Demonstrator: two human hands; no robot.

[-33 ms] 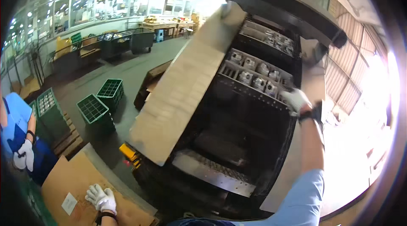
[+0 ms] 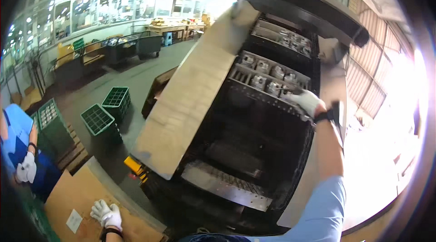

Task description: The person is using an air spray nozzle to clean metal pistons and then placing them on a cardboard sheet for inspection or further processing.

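Note:
My right hand [image 2: 308, 102], in a white glove, reaches to the right end of a slotted metal rack [image 2: 254, 84] in a dark machine. Its blurred fingertips are at a silvery metal casting [image 2: 287, 93]; whether they grip it cannot be made out. Several similar castings [image 2: 262, 66] stand in two rows in this rack. A second rack [image 2: 261, 33] behind it carries more of them. My left hand [image 2: 106, 214], gloved too, lies open with fingers spread on a brown board-topped table [image 2: 88, 187], near a small white paper [image 2: 74, 220].
Beige side panels [image 2: 181, 115] flank the machine opening. A yellow fitting [image 2: 135, 165] juts out at its lower left corner. Green divided crates [image 2: 99, 119] stand on the floor. At far left, a gloved person [image 2: 20, 137] stands beside a filled crate [image 2: 52, 119] on a wooden pallet.
My right hand has moved left and inward, from the rack's right end onto the nearest castings. The left hand stays on the table. The whole view has shifted slightly.

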